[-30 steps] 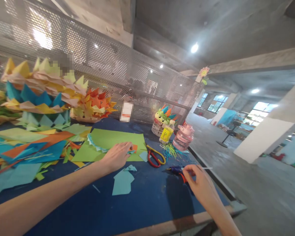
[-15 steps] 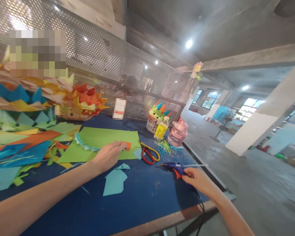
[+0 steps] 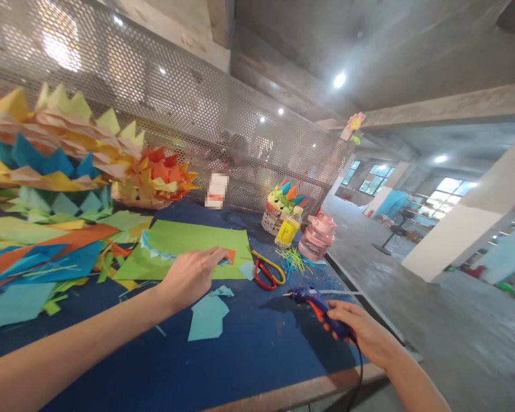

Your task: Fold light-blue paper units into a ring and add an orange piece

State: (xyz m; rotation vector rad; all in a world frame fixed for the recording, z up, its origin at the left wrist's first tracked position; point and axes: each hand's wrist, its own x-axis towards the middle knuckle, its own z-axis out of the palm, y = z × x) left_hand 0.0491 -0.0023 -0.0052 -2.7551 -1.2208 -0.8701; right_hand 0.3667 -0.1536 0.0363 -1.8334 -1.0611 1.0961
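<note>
My right hand (image 3: 360, 332) is closed round the handle of a blue glue gun (image 3: 313, 300) with an orange trigger, lifted just above the blue table (image 3: 257, 355), nozzle pointing left. My left hand (image 3: 193, 273) rests on the edge of a green paper sheet (image 3: 189, 243), fingers curled and pinching small folded paper pieces, teal and orange (image 3: 228, 256). A light teal paper scrap (image 3: 208, 316) lies just in front of that hand.
Red and yellow scissors (image 3: 266, 270) lie between the hands. A yellow-labelled bottle (image 3: 287, 229), a pink jar (image 3: 317, 237) and a small basket (image 3: 278, 212) stand behind. Folded paper piles (image 3: 60, 166) fill the left. A perforated metal screen (image 3: 189, 109) backs the table.
My right hand has taken hold of the glue gun's handle and lifted it off the table. My left hand stays on the green paper.
</note>
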